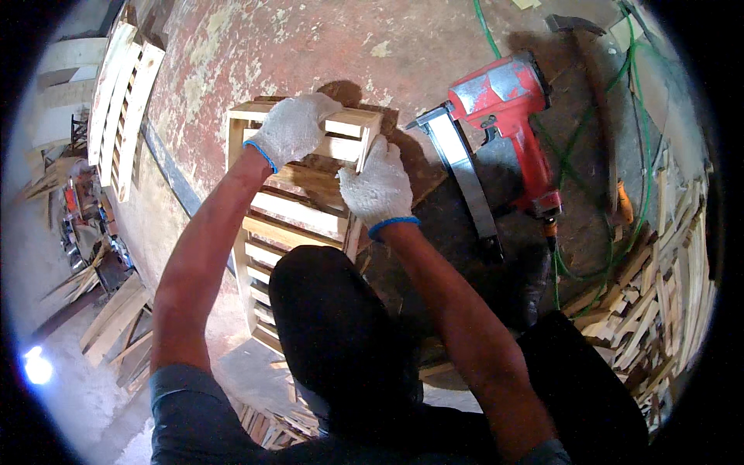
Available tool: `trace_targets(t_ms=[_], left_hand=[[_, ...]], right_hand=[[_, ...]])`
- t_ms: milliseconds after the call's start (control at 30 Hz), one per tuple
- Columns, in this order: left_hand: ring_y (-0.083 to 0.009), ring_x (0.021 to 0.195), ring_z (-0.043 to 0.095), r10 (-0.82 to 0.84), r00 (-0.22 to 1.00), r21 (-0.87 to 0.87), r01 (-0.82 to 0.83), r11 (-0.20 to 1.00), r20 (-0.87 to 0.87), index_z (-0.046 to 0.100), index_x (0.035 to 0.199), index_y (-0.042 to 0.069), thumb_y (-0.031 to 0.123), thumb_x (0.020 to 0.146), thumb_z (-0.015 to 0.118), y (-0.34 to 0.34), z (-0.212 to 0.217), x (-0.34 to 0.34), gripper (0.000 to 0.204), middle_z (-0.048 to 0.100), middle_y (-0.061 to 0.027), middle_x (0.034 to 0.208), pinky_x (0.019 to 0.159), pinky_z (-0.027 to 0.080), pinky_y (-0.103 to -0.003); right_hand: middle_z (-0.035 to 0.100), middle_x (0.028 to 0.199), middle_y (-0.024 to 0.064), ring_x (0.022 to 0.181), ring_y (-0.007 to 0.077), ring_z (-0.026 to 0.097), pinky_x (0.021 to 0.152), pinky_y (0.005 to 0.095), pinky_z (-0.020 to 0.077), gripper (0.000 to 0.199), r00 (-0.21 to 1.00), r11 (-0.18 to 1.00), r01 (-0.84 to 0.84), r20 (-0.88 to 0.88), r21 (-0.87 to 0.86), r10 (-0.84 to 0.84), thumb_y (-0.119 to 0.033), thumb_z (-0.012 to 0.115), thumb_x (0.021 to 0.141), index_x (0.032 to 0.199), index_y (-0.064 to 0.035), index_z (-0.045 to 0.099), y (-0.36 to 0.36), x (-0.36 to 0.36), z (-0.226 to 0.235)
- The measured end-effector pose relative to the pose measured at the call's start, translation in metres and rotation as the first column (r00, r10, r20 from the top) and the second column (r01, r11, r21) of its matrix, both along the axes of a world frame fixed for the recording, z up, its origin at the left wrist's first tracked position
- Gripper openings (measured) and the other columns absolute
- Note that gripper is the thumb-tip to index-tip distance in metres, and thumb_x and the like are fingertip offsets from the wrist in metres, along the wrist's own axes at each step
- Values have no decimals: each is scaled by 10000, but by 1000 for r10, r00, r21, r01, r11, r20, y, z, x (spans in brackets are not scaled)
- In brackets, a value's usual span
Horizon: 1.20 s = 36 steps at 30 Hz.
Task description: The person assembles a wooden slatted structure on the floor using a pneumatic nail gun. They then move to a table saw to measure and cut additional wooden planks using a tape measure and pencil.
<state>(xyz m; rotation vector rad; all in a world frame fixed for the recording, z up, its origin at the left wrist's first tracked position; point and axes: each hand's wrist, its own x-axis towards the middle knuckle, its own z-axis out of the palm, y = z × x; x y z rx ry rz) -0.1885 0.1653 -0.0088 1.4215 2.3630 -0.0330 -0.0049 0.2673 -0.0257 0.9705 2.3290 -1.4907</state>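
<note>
A slatted wooden crate [301, 211] lies lengthwise on the floor in front of me, its near part hidden behind my dark-clad knee. Both my hands wear white knit gloves with blue cuffs. My left hand [293, 128] is curled over the crate's far end, its fingertips hidden past the top edge. At the far right corner my right hand [378, 184] grips the side, thumb on the inner face and fingers along the outside. A red and silver pneumatic nail gun [500, 97] lies on the floor to the right, touched by neither hand.
A green air hose [642, 147] loops across the right side. Near it lie an orange-handled tool [625, 203] and a hammer-like dark head [575, 25]. Wood strips [651, 310] are heaped at the right. Another slatted wooden piece [122, 108] stands at the far left.
</note>
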Motion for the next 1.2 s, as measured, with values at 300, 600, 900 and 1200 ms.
trace_targets(t_ms=[300, 600, 900, 1200], left_hand=[[-353, 1128, 685, -3, 999, -21, 4, 1000, 46, 697, 1301, 114, 205, 788, 740, 1, 6, 0, 523, 716, -146, 1241, 997, 543, -448], [-367, 1118, 694, 27, 997, -153, -17, 988, 66, 683, 1330, 120, 406, 824, 768, 8, 13, 0, 588, 707, -164, 1276, 981, 551, -458], [-359, 1173, 669, 69, 994, -164, -54, 985, 87, 675, 1341, 129, 333, 795, 772, 13, 19, 4, 591, 690, -150, 1313, 1011, 535, -464], [-343, 1069, 709, 65, 995, -177, -51, 983, 74, 688, 1328, 132, 227, 812, 749, 12, 19, 0, 529, 726, -154, 1214, 966, 556, -445]], right_hand=[[586, 1136, 273, 1053, 437, 655, 874, 497, 577, 615, 992, 998, 42, -124, 47, -36, -277, 730, 822, 1258, 67, 466, -4, 2, -7], [572, 1187, 297, 1084, 470, 631, 921, 510, 541, 612, 994, 997, 67, -89, -36, -70, -253, 758, 823, 1260, 62, 468, -1, 2, -4], [590, 1197, 289, 1089, 473, 637, 910, 516, 545, 616, 994, 994, 67, -77, -82, -73, -313, 779, 812, 1249, 29, 511, 4, 2, -2], [680, 1167, 212, 1094, 391, 650, 946, 470, 528, 533, 925, 779, 312, -361, 545, -118, -390, 788, 838, 1184, -16, 633, 124, 67, 11]])
